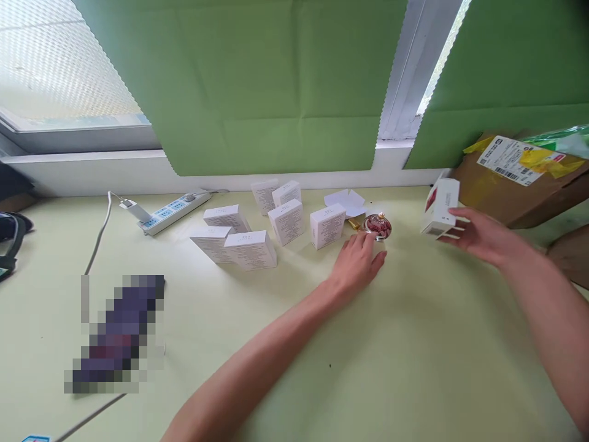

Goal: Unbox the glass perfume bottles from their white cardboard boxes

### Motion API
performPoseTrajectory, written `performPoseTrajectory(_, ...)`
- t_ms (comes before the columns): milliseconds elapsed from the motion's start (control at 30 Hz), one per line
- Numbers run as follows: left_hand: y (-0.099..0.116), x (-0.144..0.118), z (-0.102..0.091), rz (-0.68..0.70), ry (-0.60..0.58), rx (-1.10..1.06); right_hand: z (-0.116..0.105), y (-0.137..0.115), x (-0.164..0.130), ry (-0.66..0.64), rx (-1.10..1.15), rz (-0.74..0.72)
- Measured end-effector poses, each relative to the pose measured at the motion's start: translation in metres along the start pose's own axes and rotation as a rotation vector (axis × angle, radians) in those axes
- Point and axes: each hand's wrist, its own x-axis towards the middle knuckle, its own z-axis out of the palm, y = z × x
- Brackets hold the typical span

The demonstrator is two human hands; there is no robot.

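My right hand [478, 236] grips a small white box [440, 209] with a red patch on its left side, raised at the right by the carton. On the pale green table, my left hand [355, 261] rests palm down, thumb spread, just in front of a small glass jar [378, 226] with dark red contents and a gold knob. Whether its fingertips touch the jar cannot be made out. A small gold item [354, 223] lies beside the jar, and behind it is an unfolded white paper piece [345, 201]. A closed white box [327, 225] stands left of that hand.
Several more white boxes [251, 250] stand left of centre. Farther left are a power strip [175, 212] with a plugged-in charger [135, 210], a white cable [99, 239] and a blurred dark object [122, 334]. A brown carton [501, 190] sits back right, and green blinds [285, 86] hang behind.
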Motion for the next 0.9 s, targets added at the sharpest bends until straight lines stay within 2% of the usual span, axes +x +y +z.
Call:
performPoseTrajectory(67,0.014,-0.016,0.002,0.066,0.135,-0.138,0.003,-0.003,-0.034,-0.189,0.154,-0.003)
performPoseTrajectory(100,0.020,-0.025,0.003,0.129,0.181,-0.197,0.011,-0.003,-0.052,-0.276,0.265,0.001)
performPoseTrajectory(167,0.028,-0.041,0.006,0.238,0.246,-0.261,0.032,0.000,-0.082,-0.472,0.658,0.111)
performPoseTrajectory(200,0.029,-0.046,0.007,0.263,0.278,-0.271,0.043,0.002,-0.094,-0.496,0.714,0.129)
performPoseTrajectory(333,0.027,-0.052,0.012,0.213,0.431,-0.261,0.073,0.010,-0.117,-0.504,0.845,0.141)
performPoseTrajectory(467,0.024,-0.049,0.011,0.200,0.492,-0.276,0.075,0.012,-0.119,-0.507,0.943,0.133)
performPoseTrajectory(700,0.024,-0.051,0.010,0.158,0.481,-0.286,0.073,0.010,-0.120,-0.532,1.016,0.144)
performPoseTrajectory(900,0.016,-0.048,0.016,0.144,0.405,-0.278,0.069,0.013,-0.118,-0.541,1.021,0.138)
